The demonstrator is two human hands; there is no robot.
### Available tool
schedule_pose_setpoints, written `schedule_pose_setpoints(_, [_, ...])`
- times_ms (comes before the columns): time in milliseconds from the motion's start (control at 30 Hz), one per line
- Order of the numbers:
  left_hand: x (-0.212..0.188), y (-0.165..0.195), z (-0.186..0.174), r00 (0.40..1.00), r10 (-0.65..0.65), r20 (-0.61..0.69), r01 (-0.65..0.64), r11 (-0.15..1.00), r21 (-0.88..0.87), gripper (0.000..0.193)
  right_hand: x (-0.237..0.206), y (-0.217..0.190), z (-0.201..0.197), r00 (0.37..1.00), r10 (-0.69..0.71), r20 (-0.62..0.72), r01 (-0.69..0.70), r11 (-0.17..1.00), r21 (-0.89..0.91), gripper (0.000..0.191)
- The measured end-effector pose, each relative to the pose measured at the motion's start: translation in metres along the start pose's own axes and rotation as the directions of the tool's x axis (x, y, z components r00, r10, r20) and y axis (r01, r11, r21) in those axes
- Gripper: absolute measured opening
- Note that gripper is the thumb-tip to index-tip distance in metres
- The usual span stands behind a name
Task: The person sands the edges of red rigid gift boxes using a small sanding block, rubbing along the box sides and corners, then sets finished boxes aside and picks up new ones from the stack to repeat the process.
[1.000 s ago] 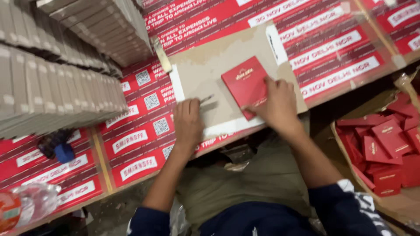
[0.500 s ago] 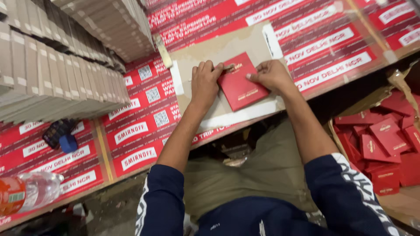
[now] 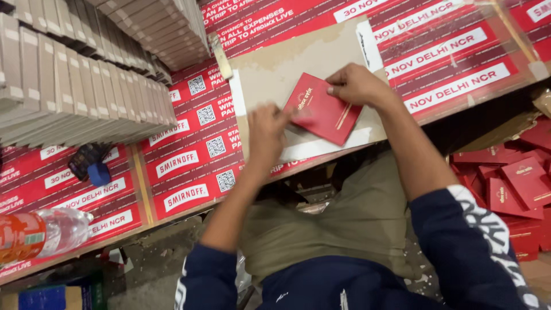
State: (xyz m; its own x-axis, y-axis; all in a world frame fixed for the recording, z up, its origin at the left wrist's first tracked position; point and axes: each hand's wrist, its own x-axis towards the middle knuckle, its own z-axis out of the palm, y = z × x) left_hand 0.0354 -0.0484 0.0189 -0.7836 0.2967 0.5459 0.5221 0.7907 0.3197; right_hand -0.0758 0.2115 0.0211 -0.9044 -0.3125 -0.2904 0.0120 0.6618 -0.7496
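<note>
Nearest the camera, dark blue sleeves with white lettering and an olive lap fill the lower frame, with bare, gritty concrete floor [image 3: 143, 258] showing below the bench edge. The work surface is a low bench [image 3: 189, 172] covered in glossy red printed sheets with white lettering and square code panels. On it lies a flat, matte grey-brown board [image 3: 275, 69], scuffed and pale at its edges. A red card folder [image 3: 324, 115], rectangular with fine gold print and a gold stripe, lies tilted on that board. The left hand [image 3: 267, 135] presses down on the folder's left edge, fingers blurred, so whether they pinch it cannot be told. The right hand [image 3: 356, 86] is closed on the folder's upper right corner, fingertips curled over it. At far left a clear plastic bottle [image 3: 46, 232] lies on its side beside a small blue cap [image 3: 99, 174]. Farther back, rows of stacked grey card blanks [image 3: 74, 86] stand on edge. At right, a box of red folders [image 3: 516, 183] sits lower, loosely heaped
</note>
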Motion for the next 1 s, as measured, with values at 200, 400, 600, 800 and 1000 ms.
schedule_pose_setpoints(200, [0.062, -0.056, 0.025, 0.998, 0.055, 0.012, -0.053, 0.986, -0.157, 0.035, 0.012, -0.012, -0.003, 0.997, -0.063, 0.044, 0.066, 0.995, -0.077, 0.031])
schedule_pose_setpoints(400, [0.071, -0.062, 0.048, 0.992, 0.107, 0.072, -0.084, 0.960, -0.268, 0.035, 0.009, -0.012, -0.001, 0.999, -0.021, 0.033, 0.022, 0.999, -0.035, 0.028])
schedule_pose_setpoints(600, [0.033, -0.058, 0.022, 0.975, 0.169, 0.146, -0.126, 0.956, -0.263, 0.029, 0.009, -0.018, -0.004, 1.000, -0.011, 0.013, 0.012, 0.997, -0.081, 0.026])
schedule_pose_setpoints(800, [-0.027, -0.040, -0.024, 0.965, 0.168, 0.203, -0.111, 0.958, -0.264, 0.028, 0.017, -0.003, -0.001, 0.999, 0.000, 0.033, 0.000, 1.000, -0.011, 0.028])
schedule_pose_setpoints(1000, [-0.033, -0.034, -0.043, 0.981, -0.192, 0.031, 0.194, 0.974, -0.120, 0.041, 0.016, 0.017, 0.049, 0.966, 0.257, -0.001, -0.157, 0.593, 0.790, 0.022])
